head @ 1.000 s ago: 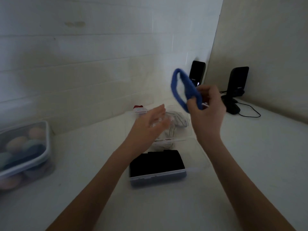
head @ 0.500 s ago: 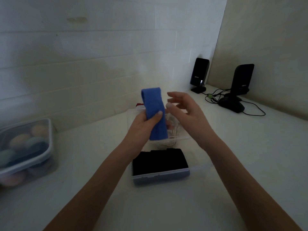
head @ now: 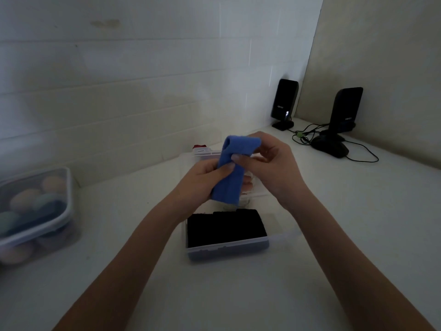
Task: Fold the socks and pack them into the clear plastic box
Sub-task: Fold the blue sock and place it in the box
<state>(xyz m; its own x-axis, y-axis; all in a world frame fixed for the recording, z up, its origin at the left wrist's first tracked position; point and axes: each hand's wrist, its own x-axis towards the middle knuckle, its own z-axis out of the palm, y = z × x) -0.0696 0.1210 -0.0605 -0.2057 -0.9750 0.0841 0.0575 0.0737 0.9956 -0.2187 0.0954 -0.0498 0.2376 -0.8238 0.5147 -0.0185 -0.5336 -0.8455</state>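
Far left of the frame there's a lidded container (head: 35,211) w/ round pastel-ish things inside, too dim to say what they are. It's well apart from the action.

Centre frame is where it's at. Left hand (head: 202,182) has its thumb and fingers curled round the lower half of a blue sock (head: 230,173), which is held up in the air above the far half of the clear plastic box (head: 228,250). The sock stands roughly upright and looks doubled over already (top edge is a rounded fold). Right hand (head: 272,163) pinches the upper part of the sock, thumb in front and fingers wrapped behind, so both hands are gripping fabric, neither is slack.

Below the hands, the near part of the box already holds black socks (head: 225,225) lying flat, filling that end. The far end looks see-through w/ some pale stuff in it, can't tell what. A small white thing w/ a red bit (head: 201,150) sits just behind the box.

So imo we're mid-fold on the blue one, not packing yet. Next move prob needs one more fold or a tidy-up, then lowering it into the box beside the black ones w/o it springing open.

Right side, upper: two black speakers (head: 285,103) w/ a cable tangle (head: 307,134), nothing to do w/ the task.
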